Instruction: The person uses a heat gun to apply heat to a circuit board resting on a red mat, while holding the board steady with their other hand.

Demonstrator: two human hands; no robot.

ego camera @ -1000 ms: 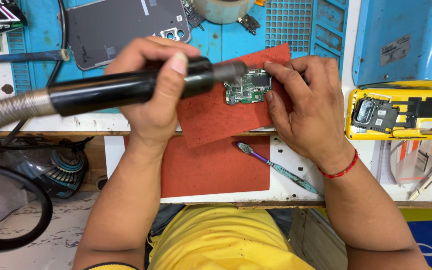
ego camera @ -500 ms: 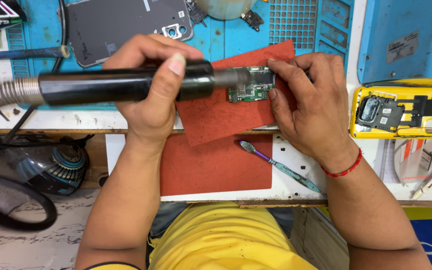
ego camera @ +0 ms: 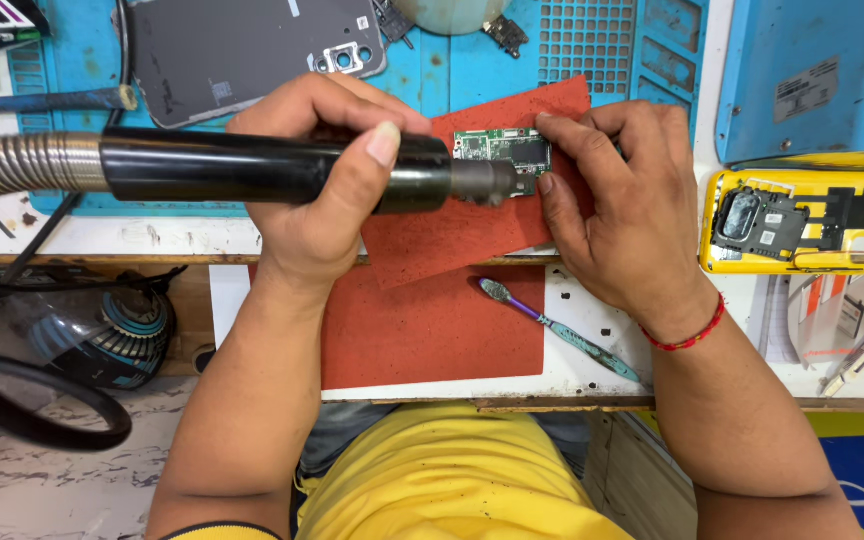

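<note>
Left hand (ego camera: 327, 190) is closed around a black hot-air handpiece (ego camera: 272, 170), long axis horizontal, nozzle pointing to 3 o'clock at a green circuit board (ego camera: 504, 150). Right hand (ego camera: 622, 205) pins that board with its fingertips on a red mat (ego camera: 452, 235). Blue work mat (ego camera: 592, 50) lies at 12 o'clock, a yellow phone frame (ego camera: 802, 220) at 3 o'clock.

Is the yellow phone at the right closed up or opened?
Opened: the yellow phone lies on the bench with its back off, inner parts showing.
</note>
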